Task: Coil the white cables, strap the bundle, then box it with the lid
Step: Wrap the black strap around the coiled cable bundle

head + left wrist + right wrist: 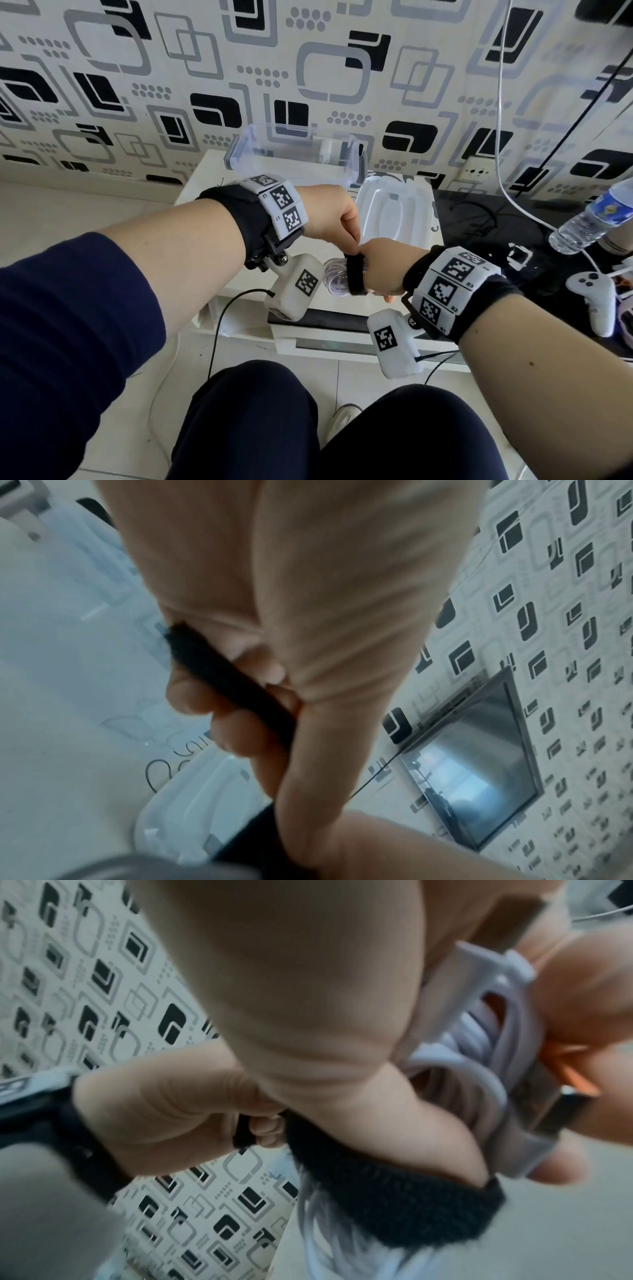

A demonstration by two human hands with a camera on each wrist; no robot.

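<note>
Two hands meet at the centre of the head view, above the near edge of the white bench (205, 171). The right hand (383, 270) grips the coiled white cables (334, 279), its fingers curled round the bundle so that the loops stick out to the left of its fist. A black strap (354, 275) runs round the coil, its long axis near vertical in the frame, crossing the loops and lying against the right thumb. The left hand (329, 214) reaches down from above, its fingers (351, 236) pinching the strap's upper end. In the right wrist view a white plug (486, 972) lies among the loops. Farther up the frame the clear box (291, 154) stands open on the bench, and its lid (394, 212) lies flat just beside it, lower right.
</note>
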